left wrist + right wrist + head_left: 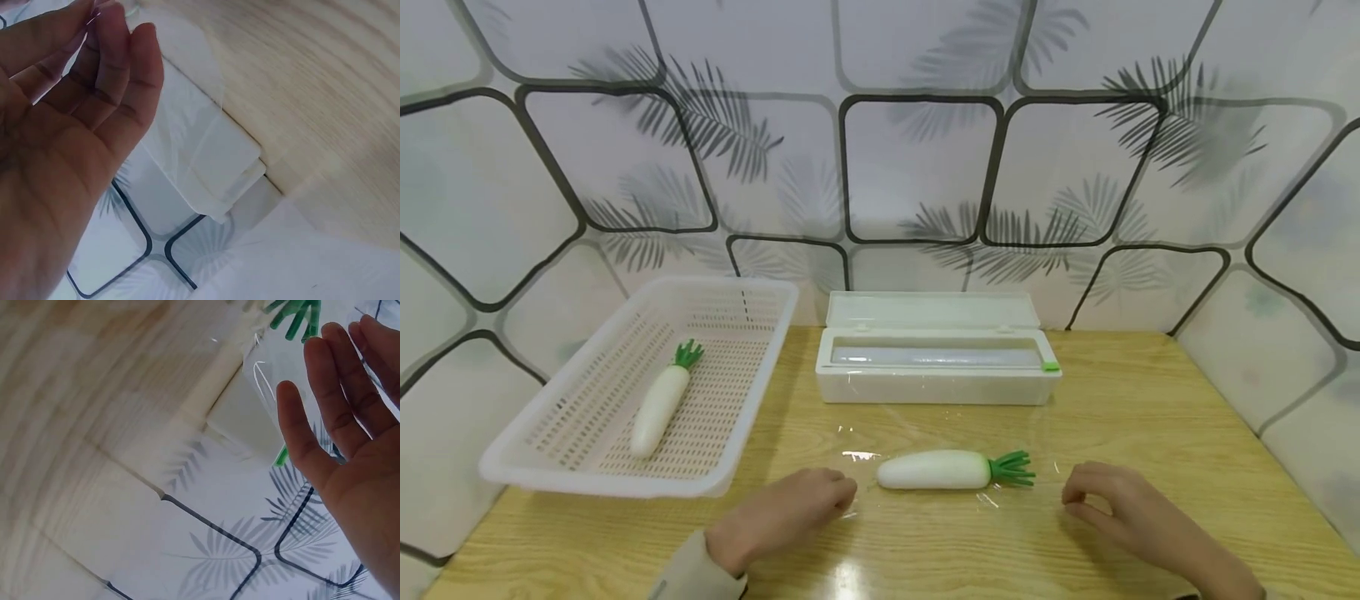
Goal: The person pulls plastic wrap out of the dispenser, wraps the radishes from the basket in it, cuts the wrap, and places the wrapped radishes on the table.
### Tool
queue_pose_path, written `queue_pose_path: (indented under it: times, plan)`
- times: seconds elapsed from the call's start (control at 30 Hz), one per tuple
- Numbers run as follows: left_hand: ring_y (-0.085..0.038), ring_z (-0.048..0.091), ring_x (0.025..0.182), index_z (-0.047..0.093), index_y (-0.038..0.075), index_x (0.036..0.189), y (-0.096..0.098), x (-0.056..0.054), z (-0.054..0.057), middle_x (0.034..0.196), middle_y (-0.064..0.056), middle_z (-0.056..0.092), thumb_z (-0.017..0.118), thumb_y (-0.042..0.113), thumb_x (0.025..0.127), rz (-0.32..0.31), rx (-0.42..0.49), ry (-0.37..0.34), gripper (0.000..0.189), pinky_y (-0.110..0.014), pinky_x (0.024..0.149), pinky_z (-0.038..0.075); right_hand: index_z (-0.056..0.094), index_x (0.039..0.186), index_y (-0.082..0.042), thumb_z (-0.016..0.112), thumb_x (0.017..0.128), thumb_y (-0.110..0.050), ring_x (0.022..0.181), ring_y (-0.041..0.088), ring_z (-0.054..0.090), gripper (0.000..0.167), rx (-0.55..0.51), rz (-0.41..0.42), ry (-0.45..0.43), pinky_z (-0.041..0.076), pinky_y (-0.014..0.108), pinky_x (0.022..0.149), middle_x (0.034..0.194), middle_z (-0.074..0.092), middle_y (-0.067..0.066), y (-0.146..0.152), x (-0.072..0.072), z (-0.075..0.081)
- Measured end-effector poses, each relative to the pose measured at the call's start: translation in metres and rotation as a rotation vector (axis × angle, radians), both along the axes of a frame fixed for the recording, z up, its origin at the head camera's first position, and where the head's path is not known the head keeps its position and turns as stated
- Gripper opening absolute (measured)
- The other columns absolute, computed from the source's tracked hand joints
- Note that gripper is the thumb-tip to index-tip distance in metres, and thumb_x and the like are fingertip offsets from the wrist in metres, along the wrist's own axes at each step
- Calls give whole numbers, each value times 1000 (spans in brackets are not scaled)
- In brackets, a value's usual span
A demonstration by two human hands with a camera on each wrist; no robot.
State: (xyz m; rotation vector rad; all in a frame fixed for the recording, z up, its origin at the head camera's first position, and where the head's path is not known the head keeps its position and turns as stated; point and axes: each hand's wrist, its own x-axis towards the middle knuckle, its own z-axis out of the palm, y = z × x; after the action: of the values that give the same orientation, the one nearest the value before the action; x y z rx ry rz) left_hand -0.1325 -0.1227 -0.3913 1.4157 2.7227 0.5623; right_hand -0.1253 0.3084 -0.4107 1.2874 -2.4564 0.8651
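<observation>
A white radish (934,470) with green leaf stubs lies sideways on the table, in the area of a sheet of clear plastic wrap (917,419) that stretches from a white wrap dispenser (936,387). Left of the radish, my left hand (793,510) pinches one corner of the wrap between thumb and fingers; the film trails off its fingertips in the left wrist view. On the other side, near the leaves, my right hand (1123,510) has thumb and forefinger meeting at the opposite corner. The film is so clear that its edges are hard to follow.
A white perforated basket (758,383) stands at the left with a second white radish (660,411) in it. The dispenser's lid (932,309) is raised, with a green slider (1050,367) at its right end. Patterned cloth (917,167) closes off the back and sides.
</observation>
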Motion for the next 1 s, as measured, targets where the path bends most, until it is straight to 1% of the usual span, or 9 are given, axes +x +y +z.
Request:
queue_pose_path:
  times: [0.03,0.07,0.17,0.3,0.4,0.57,0.8,0.93,1.0]
  plan:
    - [-1,37,65,48,15,77,-1,-1,2,71,11,38,62,-3,97,-4,27,-18,30,-15,58,37,66,93,-19,79,76,13,77,4,62,38,-12,-3,-29,50,17,64,87,66,-9,1,-2,2]
    - [-1,37,66,49,15,78,-2,-3,3,72,11,38,62,-4,97,-7,54,-36,29,-15,59,38,66,94,-18,78,76,14,77,5,63,39,-25,-7,-58,51,19,64,87,67,-9,2,-3,3]
    - [-1,42,70,53,12,83,-4,-7,7,75,9,46,62,-6,97,-18,119,-54,24,-16,61,43,68,95,-17,74,80,15,79,8,66,35,-58,-28,-134,55,24,65,88,69,-6,5,-8,7]
    - [-3,51,74,60,7,91,-5,-12,9,83,1,60,63,-11,94,-28,163,-12,18,-18,65,49,69,94,-13,70,88,12,81,8,67,26,-72,-111,-211,56,26,67,87,70,-5,8,-13,9]
    - [-4,53,74,61,7,94,-4,-15,11,85,-1,63,64,-12,92,-22,160,21,20,-18,65,49,69,93,-11,67,91,9,78,8,66,20,-78,-173,-253,55,25,66,85,69,-5,9,-17,9]
    - [-6,57,76,63,10,94,-4,-17,16,87,0,63,66,-8,92,21,116,54,19,-20,66,51,69,93,-8,66,92,9,75,9,65,18,-96,-206,-261,54,24,63,84,68,-5,10,-23,8]
    - [-6,51,70,68,13,82,-5,-23,20,79,4,56,63,-15,86,35,89,97,29,-20,61,48,69,91,-7,66,92,9,74,8,65,17,-107,-227,-224,54,24,62,83,68,-5,7,-30,12]
    - [-8,57,73,73,13,87,-6,-26,20,84,2,61,67,-8,91,69,73,106,22,-23,65,52,69,91,-8,66,92,9,72,9,65,17,-104,-235,-206,53,25,61,81,68,-5,5,-35,16]
    - [-9,60,75,74,13,91,-5,-27,20,87,1,64,67,-5,92,84,76,94,19,-24,68,53,69,90,-8,66,92,8,72,9,64,16,-98,-242,-209,53,25,60,80,68,-4,4,-37,17]
